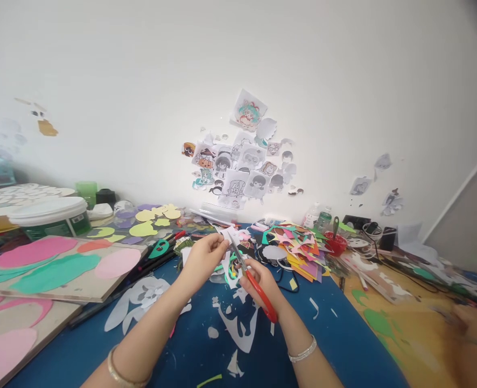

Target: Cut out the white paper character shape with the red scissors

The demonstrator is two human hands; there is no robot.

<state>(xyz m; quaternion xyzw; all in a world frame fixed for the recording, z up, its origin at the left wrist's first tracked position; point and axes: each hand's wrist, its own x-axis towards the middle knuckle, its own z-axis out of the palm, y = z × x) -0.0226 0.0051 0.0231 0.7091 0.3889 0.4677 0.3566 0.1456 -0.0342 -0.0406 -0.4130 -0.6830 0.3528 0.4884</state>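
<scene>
My left hand (204, 257) is closed in a pinch on a small white paper piece (232, 276). My right hand (266, 284) grips a pair of scissors (261, 299) with red handles. Their metal blades slant up and left, meeting the paper near my left fingertips; how far the blades are apart is too small to tell. Below my hands, white paper scraps (238, 330) are strewn over the blue mat (319, 345). To the left of my forearm lies a white paper cutout (141, 297) with long ear-like shapes.
Colored paper scraps (301, 249) heap up behind my right hand. Boards (101, 288) with pink and green paper shapes stand left, before a white-lidded tub (48, 210). A red bowl (336, 245) sits back right. Another person's hand (475, 323), blurred, is at the right edge.
</scene>
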